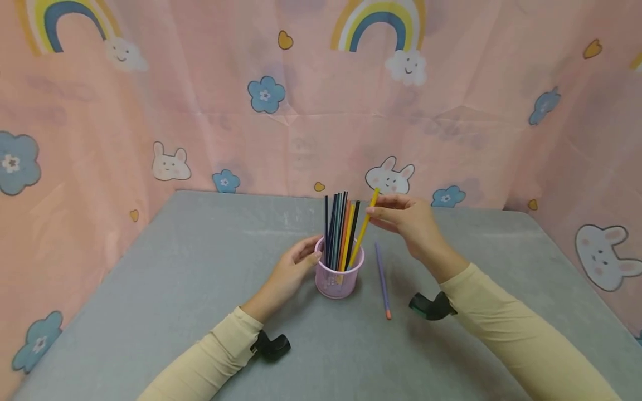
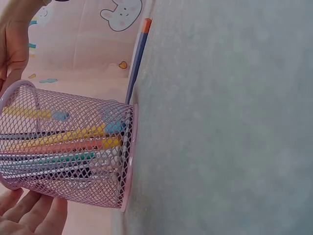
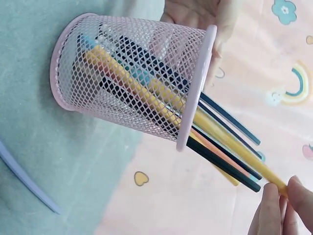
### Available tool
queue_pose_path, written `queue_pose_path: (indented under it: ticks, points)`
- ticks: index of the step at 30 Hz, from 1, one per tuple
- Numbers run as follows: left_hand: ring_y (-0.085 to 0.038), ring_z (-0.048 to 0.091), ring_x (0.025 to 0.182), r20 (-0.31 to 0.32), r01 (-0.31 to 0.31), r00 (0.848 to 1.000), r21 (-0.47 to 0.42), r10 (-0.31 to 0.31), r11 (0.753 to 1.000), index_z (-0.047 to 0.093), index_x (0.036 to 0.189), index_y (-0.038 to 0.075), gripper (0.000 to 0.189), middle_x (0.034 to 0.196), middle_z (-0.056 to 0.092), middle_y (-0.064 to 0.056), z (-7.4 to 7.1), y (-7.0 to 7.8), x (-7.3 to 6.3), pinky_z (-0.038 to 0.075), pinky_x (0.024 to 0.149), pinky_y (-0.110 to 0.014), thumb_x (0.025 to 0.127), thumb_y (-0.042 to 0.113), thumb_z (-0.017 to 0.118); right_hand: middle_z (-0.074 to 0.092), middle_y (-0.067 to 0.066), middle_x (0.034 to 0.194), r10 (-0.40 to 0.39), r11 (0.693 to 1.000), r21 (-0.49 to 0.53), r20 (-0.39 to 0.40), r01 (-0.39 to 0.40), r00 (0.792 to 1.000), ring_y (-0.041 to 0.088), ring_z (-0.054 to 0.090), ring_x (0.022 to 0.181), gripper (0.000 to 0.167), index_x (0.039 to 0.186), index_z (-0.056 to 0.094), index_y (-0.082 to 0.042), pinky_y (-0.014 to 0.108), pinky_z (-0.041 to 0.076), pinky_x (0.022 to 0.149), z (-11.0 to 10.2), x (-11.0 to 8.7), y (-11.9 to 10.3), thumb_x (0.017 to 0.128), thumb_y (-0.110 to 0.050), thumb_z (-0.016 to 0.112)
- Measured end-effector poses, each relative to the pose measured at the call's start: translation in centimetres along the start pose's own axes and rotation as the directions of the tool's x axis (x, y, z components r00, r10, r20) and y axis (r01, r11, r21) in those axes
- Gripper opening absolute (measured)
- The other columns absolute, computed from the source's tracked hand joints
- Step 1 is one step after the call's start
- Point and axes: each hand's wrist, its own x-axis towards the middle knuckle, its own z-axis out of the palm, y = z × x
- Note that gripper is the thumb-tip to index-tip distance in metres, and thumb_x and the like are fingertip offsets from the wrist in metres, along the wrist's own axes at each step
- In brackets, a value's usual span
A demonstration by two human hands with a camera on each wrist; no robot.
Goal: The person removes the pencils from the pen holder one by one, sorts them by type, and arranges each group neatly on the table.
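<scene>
A pink mesh pencil cup (image 1: 335,289) stands upright on the table with several pencils in it, dark, orange and yellow. My left hand (image 1: 290,273) grips the cup at its left side, thumb at the rim. Between thumb and fingertips, my right hand (image 1: 416,223) pinches the upper end of a yellow pencil (image 1: 364,227). That pencil leans right across the rim, and in the left wrist view its blue-tipped lower end shows inside the mesh, above the cup's base. A purple pencil (image 1: 383,281) with an orange end lies on the table right of the cup.
The grey table (image 1: 210,267) reaches back to a pink printed cloth (image 1: 301,139) that hangs behind it and at both sides. Black wrist-worn devices, one at the left sleeve (image 1: 271,346) and one at the right (image 1: 432,306), hang below the forearms.
</scene>
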Motion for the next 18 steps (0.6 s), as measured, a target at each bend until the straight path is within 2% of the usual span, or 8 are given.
queue_pose_path:
  ticks: [7, 18]
  points:
    - [-0.03, 0.049, 0.138, 0.002, 0.019, 1.0, -0.009, -0.019, 1.0, 0.047, 0.145, 0.004, 0.045, 0.147, 0.052, -0.016, 0.3, -0.2, -0.1, 0.041, 0.115, -0.047, 0.102, 0.016, 0.054, 0.069, -0.01, 0.095, -0.014, 1.0, -0.027, 0.007, 0.014, 1.0, 0.005, 0.071, 0.091, 0.041, 0.119, 0.062, 0.005, 0.032, 0.057, 0.092, -0.1, -0.4, 0.3, 0.091, -0.023, 0.074]
    - [-0.03, 0.048, 0.138, 0.003, 0.013, 1.0, -0.022, -0.013, 1.0, 0.047, 0.146, 0.004, 0.045, 0.148, 0.052, -0.016, 0.0, -0.2, 0.1, 0.041, 0.115, -0.047, 0.102, 0.016, 0.053, 0.07, -0.009, 0.096, -0.055, 0.998, 0.02, 0.024, 0.055, 0.998, 0.003, 0.071, 0.09, 0.023, 0.106, 0.068, -0.007, 0.026, 0.058, 0.087, -1.3, -0.5, -0.7, 0.091, -0.022, 0.073]
